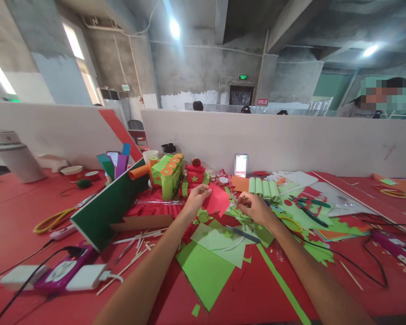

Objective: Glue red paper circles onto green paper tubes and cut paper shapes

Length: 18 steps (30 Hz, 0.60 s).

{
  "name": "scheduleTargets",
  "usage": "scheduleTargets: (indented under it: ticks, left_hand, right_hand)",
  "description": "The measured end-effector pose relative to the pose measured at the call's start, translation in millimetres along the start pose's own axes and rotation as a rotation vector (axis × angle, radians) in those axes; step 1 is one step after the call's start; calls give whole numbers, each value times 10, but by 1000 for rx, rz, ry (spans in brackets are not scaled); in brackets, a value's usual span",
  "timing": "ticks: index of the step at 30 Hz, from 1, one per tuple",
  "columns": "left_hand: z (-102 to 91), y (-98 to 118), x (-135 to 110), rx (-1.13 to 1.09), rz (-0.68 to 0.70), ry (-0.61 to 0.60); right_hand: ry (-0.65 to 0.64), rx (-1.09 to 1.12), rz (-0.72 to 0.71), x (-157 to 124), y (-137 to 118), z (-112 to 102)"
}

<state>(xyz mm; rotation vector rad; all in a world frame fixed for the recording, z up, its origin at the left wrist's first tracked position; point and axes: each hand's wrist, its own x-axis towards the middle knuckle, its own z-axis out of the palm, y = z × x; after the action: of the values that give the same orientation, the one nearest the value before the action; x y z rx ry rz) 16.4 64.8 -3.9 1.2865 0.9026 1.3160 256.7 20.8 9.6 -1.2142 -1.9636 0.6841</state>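
My left hand point(196, 199) pinches the left edge of a piece of red paper point(218, 200), held up over the clutter in the middle of the table. Just to the right of that paper is my right hand point(254, 207), its fingertips drawn together; what they hold, if anything, is too small to make out. Below both hands lie sheets of green paper point(208, 273) and a dark, narrow tool point(244, 234). Several rolled pale green paper tubes point(264, 188) stand behind my right hand. Farther back are a red paper model point(195, 175) and a green and orange paper model point(169, 174).
A dark green board point(104, 212) leans at the left, near a purple power strip point(67, 268) with white chargers. Green-handled pliers point(311, 210) lie among paper scraps at the right. A lit phone point(241, 165) stands against the white partition point(277, 140). Loose sticks point(135, 253) are scattered left of centre.
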Motion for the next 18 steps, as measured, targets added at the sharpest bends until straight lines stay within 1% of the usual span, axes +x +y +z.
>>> scheduleTargets:
  ticks: [1, 3, 5, 7, 9, 11, 14, 15, 16, 18]
  left_hand:
    - [9, -16, -6, 52, -12, -34]
    - [32, -64, -18, 153, -43, -148]
    - [55, -119, -31, 232, -62, -276]
    - [68, -158, -49, 295, -71, -371]
    - [61, -169, -66, 349, -87, -425]
    - [35, -159, -78, 405, -110, -456]
    - [-18, -143, -76, 491, -119, -485]
    - [-33, -144, -71, 510, -116, -496]
    - [-46, -148, -67, 523, -113, -508]
    - [-62, -163, -60, 534, -109, -532]
  right_hand:
    - [54, -60, 1, 15, 40, 3]
    - [159, -142, -6, 43, 118, 35]
    - [188, -107, 1, 68, 183, 94]
    - [124, -23, 23, 80, 217, 162]
    - [17, 9, 41, 75, 208, 214]
    - [-48, -34, 29, 52, 153, 232]
    - [-44, -160, -43, -6, 19, 188]
    - [-65, -207, -71, -30, -26, 163]
    - [-118, -246, -94, -54, -64, 137]
    - [-287, -309, -125, -100, -114, 99]
